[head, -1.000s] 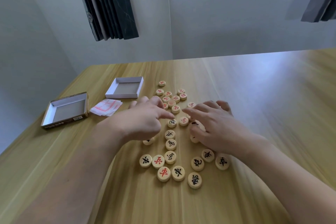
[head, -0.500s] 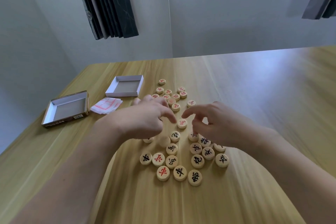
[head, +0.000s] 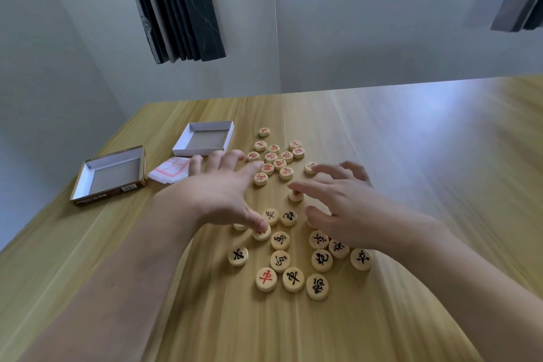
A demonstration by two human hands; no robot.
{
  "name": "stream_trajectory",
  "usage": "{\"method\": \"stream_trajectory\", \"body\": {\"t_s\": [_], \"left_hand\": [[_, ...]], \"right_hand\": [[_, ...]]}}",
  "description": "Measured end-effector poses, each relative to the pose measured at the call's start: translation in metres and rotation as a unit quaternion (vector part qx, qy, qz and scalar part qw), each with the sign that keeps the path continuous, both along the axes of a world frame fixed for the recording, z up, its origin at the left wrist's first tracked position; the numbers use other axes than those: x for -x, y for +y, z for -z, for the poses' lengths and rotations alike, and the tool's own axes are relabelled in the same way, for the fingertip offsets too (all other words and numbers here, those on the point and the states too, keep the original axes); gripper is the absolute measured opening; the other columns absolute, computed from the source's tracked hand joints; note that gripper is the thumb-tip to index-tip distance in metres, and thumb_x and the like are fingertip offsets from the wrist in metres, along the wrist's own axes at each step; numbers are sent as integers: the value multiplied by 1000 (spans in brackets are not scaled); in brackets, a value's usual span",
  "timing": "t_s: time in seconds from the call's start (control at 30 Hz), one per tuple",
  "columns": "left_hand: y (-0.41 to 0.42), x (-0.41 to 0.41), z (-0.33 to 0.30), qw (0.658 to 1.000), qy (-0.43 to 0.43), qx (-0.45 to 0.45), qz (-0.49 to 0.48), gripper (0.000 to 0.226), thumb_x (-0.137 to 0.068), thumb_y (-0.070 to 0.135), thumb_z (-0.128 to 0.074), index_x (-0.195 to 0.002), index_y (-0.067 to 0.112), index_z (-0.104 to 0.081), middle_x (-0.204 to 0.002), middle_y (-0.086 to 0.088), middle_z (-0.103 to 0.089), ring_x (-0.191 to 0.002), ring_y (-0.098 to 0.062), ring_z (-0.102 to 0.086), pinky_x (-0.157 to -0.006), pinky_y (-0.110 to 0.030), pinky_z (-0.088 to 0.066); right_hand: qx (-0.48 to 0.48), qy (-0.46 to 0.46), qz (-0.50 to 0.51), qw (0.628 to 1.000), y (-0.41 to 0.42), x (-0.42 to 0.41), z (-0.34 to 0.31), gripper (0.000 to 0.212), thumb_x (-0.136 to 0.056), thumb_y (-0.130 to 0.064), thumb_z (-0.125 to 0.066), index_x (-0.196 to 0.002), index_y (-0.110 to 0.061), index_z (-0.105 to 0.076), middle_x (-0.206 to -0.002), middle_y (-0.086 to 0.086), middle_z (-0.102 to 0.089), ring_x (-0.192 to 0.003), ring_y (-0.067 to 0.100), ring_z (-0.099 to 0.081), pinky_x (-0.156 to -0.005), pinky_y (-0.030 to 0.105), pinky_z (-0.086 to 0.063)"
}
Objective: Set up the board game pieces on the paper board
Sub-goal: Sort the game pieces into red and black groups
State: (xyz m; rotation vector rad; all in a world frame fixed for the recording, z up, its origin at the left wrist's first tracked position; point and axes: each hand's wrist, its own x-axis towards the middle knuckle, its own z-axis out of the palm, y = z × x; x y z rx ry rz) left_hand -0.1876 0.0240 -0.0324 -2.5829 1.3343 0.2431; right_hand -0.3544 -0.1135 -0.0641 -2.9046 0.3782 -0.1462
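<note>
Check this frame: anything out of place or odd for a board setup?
Yes. The paper board lies folded beside the two open box halves, not spread out, while the wooden pieces sit loose on the bare table. One red-marked piece sits among the black-marked near group. Both the left hand and right hand hover spread over them.

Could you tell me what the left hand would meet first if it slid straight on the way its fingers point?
Probably the red-marked pieces just beyond the left hand; its height above them is unclear.
</note>
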Motion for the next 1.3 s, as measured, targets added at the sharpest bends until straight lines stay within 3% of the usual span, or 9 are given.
{"method": "stream_trajectory", "body": {"t_s": [0.23, 0.43, 0.57, 0.7, 0.83, 0.97, 1.07, 1.17, 1.3], "left_hand": [[-6, -6, 11, 996, -51, 61, -42, 91, -78, 76, -48, -149, 44, -1, -157, 1, 3, -144, -24, 10, -115, -53, 2], [-10, -9, 17, 995, -45, 74, -57, 75, -86, 71, -42, -148, 46, -9, -157, -1, 2, -144, -24, 12, -114, -55, 3], [-10, -10, 19, 992, -67, 79, -73, 66, -91, 65, -37, -148, 43, -11, -157, -1, 3, -144, -25, 13, -112, -59, 11], [-15, -4, 30, 988, -84, 110, -70, 62, -95, 62, -27, -150, 38, -10, -156, -2, 4, -143, -25, 13, -108, -61, 17], [-12, -4, 15, 989, -59, 121, -62, 59, -97, 56, -26, -150, 40, -7, -156, 2, 5, -143, -21, 17, -108, -62, 20], [2, 2, -17, 999, 43, 20, 9, 97, -74, 72, -58, -148, 49, 0, -158, 10, 12, -143, -14, 25, -108, -59, 23], [5, 13, -21, 992, 99, -74, 33, 127, -51, 81, -68, -145, 53, 13, -156, 14, 24, -140, -11, 34, -106, -59, 27], [2, 15, -11, 985, 114, -128, 36, 138, -44, 80, -72, -144, 52, 19, -156, 12, 29, -138, -13, 38, -103, -63, 28], [1, 12, -6, 984, 101, -141, 30, 139, -46, 76, -75, -144, 51, 20, -155, 12, 30, -138, -13, 38, -102, -65, 27]], "right_hand": [[-36, 26, 26, 999, -4, 1, 4, 53, -100, -43, -24, -151, -39, -13, -158, -18, -19, -145, 1, 9, -110, 33, 20], [-30, -16, -29, 999, 10, -3, 6, 51, -97, -47, -21, -148, -42, -26, -156, -27, -10, -142, -2, 10, -115, 39, 14], [1, -2, -69, 998, 17, -5, 8, 55, -92, -49, -18, -139, -41, -46, -148, -30, -32, -144, 0, 0, -114, 45, 12], [-5, -36, -104, 994, 14, -3, -5, 45, -88, -51, -31, -113, -41, -68, -122, -30, -58, -128, -4, -29, -112, 37, -3], [-51, -65, -141, 987, 8, 0, -11, 46, -83, -54, -36, -93, -34, -76, -100, -21, -70, -113, -8, -42, -109, 26, -15], [-45, -70, -138, 987, 3, 1, -10, 39, -84, -48, -41, -91, -31, -75, -96, -22, -70, -112, -4, -46, -107, 26, -19], [-27, -64, -89, 994, 0, 0, -10, 32, -90, -43, -44, -106, -36, -71, -115, -21, -64, -120, 1, -43, -106, 26, -19], [-28, -35, -28, 999, -4, 0, -8, 35, -96, -39, -42, -128, -37, -57, -136, -16, -48, -131, 5, -31, -109, 31, -15], [-35, -24, -11, 999, -8, -2, -1, 39, -99, -32, -38, -138, -38, -45, -143, -18, -37, -137, 8, -22, -111, 32, -12]]}}
